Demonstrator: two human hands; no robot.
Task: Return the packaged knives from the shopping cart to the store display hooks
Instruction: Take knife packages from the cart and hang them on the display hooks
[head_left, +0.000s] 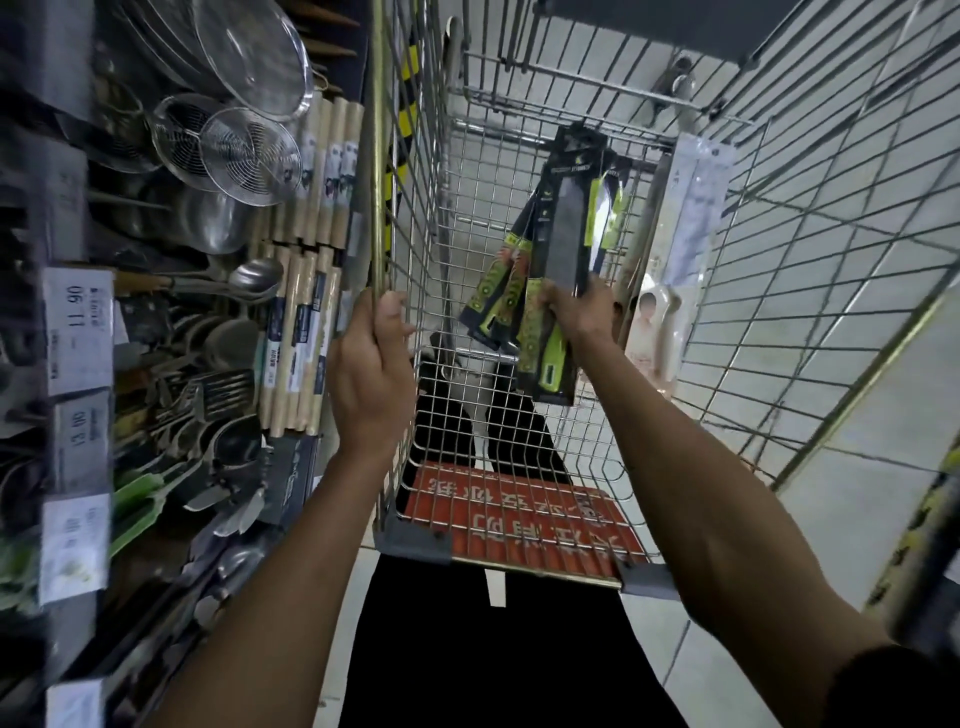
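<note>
Head view: right hand grips fanned knife packs inside the cart; left hand clasps its left rim.

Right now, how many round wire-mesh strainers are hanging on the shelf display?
3: one large strainer at the top, and two smaller ones, and, overlapping just below it. Others may be hidden behind the blurred cookware.

cart top open | wire walls close both sides; shelf utensils crowd left
</note>
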